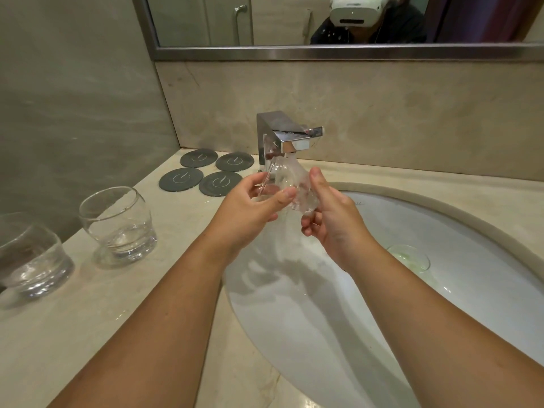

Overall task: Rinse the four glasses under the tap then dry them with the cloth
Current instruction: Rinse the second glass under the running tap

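One white sink (441,304) sits below a chrome tap (291,136), whose stream hits a glass (294,187) held over it, left hand (250,210) and right hand (332,222) both curled round it. Two more glasses (117,222) stand on the counter (176,319) leftward, near four coasters (181,179).

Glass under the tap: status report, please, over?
Left hand and right hand both grip the glass under the running tap. Two glasses wait on counter. Nothing blocking.

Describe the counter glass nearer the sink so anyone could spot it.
From the white sink basin, look left: two clear tumblers stand on the beige counter. The wanted tumbler is nearer the basin, just before four grey coasters; its neighbour is cut by the frame's left edge.
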Available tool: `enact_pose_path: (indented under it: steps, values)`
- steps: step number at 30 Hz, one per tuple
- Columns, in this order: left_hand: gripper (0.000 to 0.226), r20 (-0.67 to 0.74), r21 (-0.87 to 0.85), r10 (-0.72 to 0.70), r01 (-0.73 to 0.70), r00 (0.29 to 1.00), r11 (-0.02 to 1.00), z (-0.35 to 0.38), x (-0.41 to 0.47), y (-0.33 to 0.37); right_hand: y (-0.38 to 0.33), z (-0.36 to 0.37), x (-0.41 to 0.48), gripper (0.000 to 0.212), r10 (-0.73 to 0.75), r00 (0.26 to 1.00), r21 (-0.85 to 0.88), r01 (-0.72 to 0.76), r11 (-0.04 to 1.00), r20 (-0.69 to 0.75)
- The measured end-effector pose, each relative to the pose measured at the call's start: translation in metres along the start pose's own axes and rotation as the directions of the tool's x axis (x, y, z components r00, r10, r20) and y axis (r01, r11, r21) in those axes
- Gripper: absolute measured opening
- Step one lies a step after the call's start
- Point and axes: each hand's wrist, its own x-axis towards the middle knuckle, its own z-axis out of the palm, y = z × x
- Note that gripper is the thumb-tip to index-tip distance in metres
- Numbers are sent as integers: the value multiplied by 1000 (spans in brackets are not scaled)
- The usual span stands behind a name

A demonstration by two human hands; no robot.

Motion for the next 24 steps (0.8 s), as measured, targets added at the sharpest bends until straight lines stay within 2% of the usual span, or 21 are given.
enact_pose_path:
  steps: [2,5,12,14,19,24]
  values:
    - [102,-42,6,2,-1,999,1000,0,1,-2,2,1,0,57,35,999,-11,-35,999,8]
    - [103,-52,7,-11,12,999,1000,0,1,-2,3,2,0,50,92,995,-13,-91,996,34]
    - [75,-67,14,-29,30,997,999,3,-5,6,4,0,2,50,140,987,-25,-138,990,76]
    - [60,-77,73,-23,29,997,997,4,-6,7,3,0,1,49,138,987,-44,-134,990,77]
    - [59,-98,337,105,-67,990,939,6,-10,9,0,-5,3,40,20,997,-128,-29,991,-70]
    - [70,-108,513,181,-101,978,852,10,-8,10,-6,0,-3,32,30,999,-36,-30,999,13]
